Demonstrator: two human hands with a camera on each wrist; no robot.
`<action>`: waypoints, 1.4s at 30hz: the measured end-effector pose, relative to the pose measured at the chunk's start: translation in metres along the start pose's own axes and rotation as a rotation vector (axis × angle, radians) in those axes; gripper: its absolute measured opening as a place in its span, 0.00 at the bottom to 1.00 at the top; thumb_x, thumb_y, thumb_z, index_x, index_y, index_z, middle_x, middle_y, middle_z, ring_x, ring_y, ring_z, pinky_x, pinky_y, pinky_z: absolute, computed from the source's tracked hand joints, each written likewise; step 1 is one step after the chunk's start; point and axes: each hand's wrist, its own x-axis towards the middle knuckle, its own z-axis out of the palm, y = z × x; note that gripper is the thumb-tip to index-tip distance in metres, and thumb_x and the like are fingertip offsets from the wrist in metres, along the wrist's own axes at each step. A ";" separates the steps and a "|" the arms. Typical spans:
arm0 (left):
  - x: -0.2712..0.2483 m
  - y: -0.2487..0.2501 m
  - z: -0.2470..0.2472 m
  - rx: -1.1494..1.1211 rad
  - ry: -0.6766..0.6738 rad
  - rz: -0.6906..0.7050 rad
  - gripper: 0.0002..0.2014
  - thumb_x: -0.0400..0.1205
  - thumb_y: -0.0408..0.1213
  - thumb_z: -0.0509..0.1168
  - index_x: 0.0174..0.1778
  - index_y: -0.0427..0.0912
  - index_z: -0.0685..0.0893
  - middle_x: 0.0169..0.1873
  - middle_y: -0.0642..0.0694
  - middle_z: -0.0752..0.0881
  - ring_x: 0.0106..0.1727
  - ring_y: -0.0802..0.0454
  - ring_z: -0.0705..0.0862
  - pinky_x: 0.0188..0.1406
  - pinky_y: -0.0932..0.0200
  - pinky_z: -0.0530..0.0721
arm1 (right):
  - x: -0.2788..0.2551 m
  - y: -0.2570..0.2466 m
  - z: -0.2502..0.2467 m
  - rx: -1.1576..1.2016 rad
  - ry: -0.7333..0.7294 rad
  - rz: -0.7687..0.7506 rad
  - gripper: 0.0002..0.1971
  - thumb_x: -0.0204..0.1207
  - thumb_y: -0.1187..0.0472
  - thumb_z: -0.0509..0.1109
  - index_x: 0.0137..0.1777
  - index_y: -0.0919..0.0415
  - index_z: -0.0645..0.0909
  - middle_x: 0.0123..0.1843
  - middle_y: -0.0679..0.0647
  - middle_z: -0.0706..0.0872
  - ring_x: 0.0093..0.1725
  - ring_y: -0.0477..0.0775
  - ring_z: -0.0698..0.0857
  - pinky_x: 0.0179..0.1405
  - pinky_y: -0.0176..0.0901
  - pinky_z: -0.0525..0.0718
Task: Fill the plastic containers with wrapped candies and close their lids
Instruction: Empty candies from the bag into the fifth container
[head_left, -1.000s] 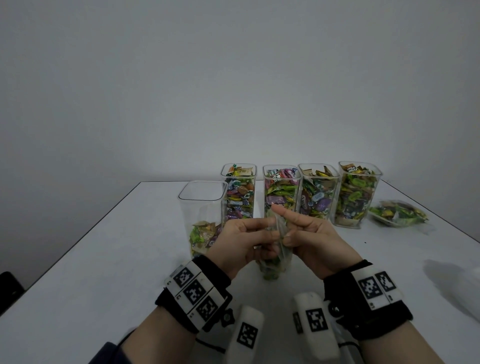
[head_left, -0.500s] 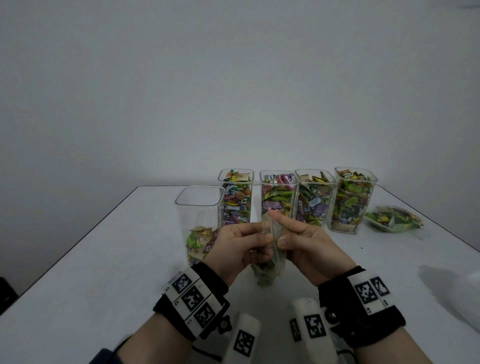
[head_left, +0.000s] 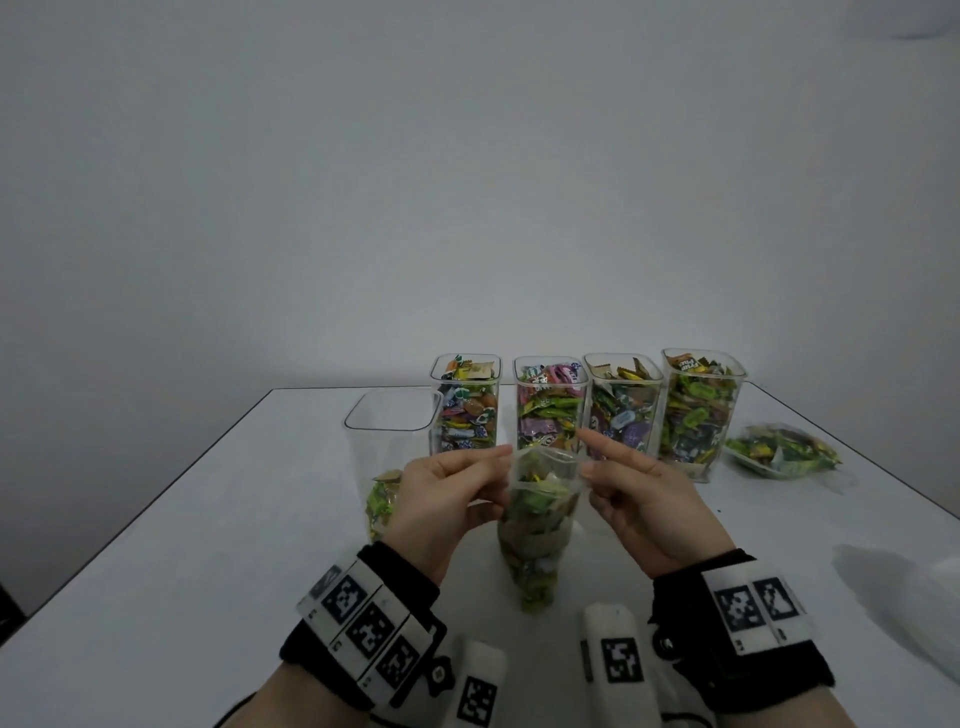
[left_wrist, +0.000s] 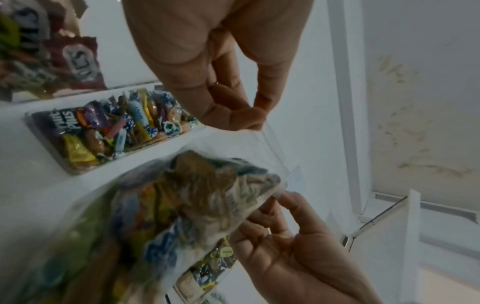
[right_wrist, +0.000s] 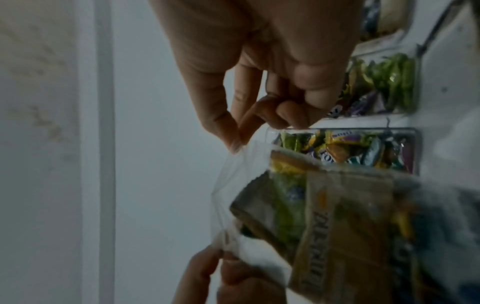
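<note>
Bag mouth now pulled apart; half a second ago both hands met at one closed seam. Left hand (head_left: 441, 499) and right hand (head_left: 641, 506) each pinch one lip of clear, crinkly candy bag (head_left: 537, 525), hanging between grips above white counter (head_left: 208, 545). Square near-empty container (head_left: 389, 441) just left.

plain pale grey wall (head_left: 467, 182) behind, bare, evenly lit, dim overall. white table (head_left: 208, 545) with dark edge, far corners in head view, surface smooth and matte. soft shadow (head_left: 872, 566) on table at right. dark shape (head_left: 8, 608) low at left edge beyond table, too cut off to identify. wrist views: white vertical frame or trim (left_wrist: 345, 102) beside stained, mottled off-white panel (left_wrist: 415, 102); same pale trim (right_wrist: 103, 144) and blotchy surface in right wrist view.
</note>
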 end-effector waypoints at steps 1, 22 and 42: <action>0.000 0.001 -0.001 0.014 0.006 0.025 0.10 0.77 0.25 0.69 0.34 0.39 0.93 0.23 0.44 0.84 0.23 0.56 0.81 0.23 0.66 0.80 | -0.001 0.000 -0.001 -0.037 0.023 -0.040 0.16 0.66 0.78 0.70 0.51 0.63 0.86 0.27 0.55 0.74 0.27 0.48 0.67 0.24 0.32 0.72; -0.001 -0.011 0.002 0.125 -0.367 -0.088 0.40 0.58 0.30 0.81 0.69 0.50 0.79 0.60 0.45 0.87 0.63 0.51 0.84 0.55 0.58 0.85 | -0.011 0.002 0.009 -0.270 -0.023 -0.251 0.08 0.71 0.75 0.71 0.42 0.64 0.89 0.21 0.57 0.76 0.20 0.50 0.72 0.20 0.36 0.70; 0.005 -0.020 0.006 -0.037 -0.273 -0.101 0.28 0.62 0.31 0.76 0.61 0.39 0.85 0.53 0.39 0.90 0.57 0.45 0.87 0.53 0.57 0.85 | -0.012 -0.008 0.006 -0.197 0.072 -0.179 0.12 0.75 0.71 0.67 0.43 0.55 0.90 0.28 0.54 0.77 0.30 0.49 0.74 0.29 0.41 0.72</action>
